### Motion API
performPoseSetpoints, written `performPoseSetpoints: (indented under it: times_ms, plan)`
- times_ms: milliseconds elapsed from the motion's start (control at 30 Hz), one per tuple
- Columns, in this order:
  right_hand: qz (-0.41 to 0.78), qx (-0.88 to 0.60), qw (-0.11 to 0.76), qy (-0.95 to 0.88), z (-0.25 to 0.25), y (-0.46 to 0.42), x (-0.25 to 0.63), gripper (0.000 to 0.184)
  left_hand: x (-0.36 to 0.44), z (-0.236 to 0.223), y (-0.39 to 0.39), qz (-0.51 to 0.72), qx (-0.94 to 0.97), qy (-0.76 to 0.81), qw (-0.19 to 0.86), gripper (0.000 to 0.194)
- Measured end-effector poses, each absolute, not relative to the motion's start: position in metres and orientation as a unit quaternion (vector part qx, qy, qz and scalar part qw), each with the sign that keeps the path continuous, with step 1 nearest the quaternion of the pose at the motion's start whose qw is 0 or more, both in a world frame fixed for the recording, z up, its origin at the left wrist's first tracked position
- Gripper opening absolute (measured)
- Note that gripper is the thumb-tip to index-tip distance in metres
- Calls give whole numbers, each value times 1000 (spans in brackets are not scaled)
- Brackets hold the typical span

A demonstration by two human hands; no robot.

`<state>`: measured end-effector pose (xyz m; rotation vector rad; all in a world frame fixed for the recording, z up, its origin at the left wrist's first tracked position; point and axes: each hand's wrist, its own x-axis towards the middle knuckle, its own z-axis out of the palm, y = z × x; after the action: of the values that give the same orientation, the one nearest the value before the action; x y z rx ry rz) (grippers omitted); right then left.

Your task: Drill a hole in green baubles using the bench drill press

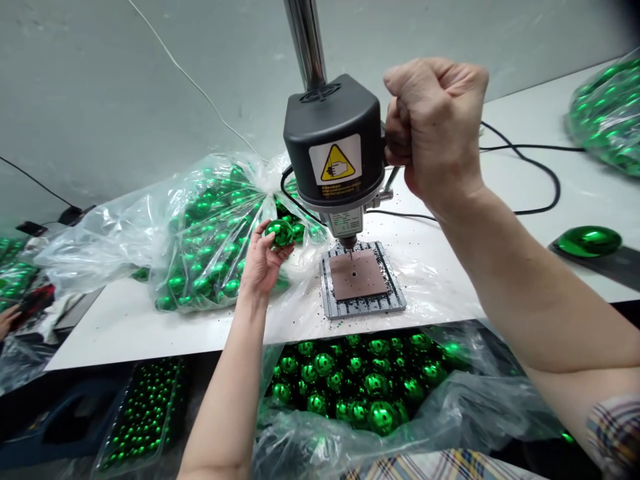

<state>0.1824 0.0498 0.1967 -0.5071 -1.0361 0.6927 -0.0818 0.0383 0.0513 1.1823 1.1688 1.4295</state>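
Note:
My left hand (263, 263) holds a shiny green ball (279, 233) between thumb and fingers, in front of an open-mouthed-looking clear bag (200, 233) full of such balls. Raised beside the black motor housing of a small drill press (333, 143), my right hand (440, 123) is closed in a fist on its feed handle, mostly hidden by the fingers. Below the drill bit (351, 254) lies a brown square board (357, 283) with a small dark hole, on a grey slotted base plate (333, 310). Dark shavings are scattered over both.
Below the table edge, a plastic-lined container holds many green balls (375, 383). A clear box of small green beads (143, 407) stands lower left. A green oval piece (589, 241) and another filled bag (610, 113) sit right. Black cable (545, 148) crosses the white tabletop (200, 333). Another person's hand (7, 320) shows far left.

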Motion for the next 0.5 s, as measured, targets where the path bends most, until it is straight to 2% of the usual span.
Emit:
performPoseSetpoints:
  times_ms: [133, 300, 500]
  plan:
    - [324, -248, 777, -479, 198, 49, 182, 55, -62, 56, -8, 511, 491, 439, 551, 48]
    - [325, -228, 781, -482, 197, 52, 184, 55, -28, 32, -27, 496, 415, 424, 634, 45]
    - [324, -256, 760, -502, 199, 50, 185, 57, 3, 2, -15, 593, 326, 443, 588, 56]
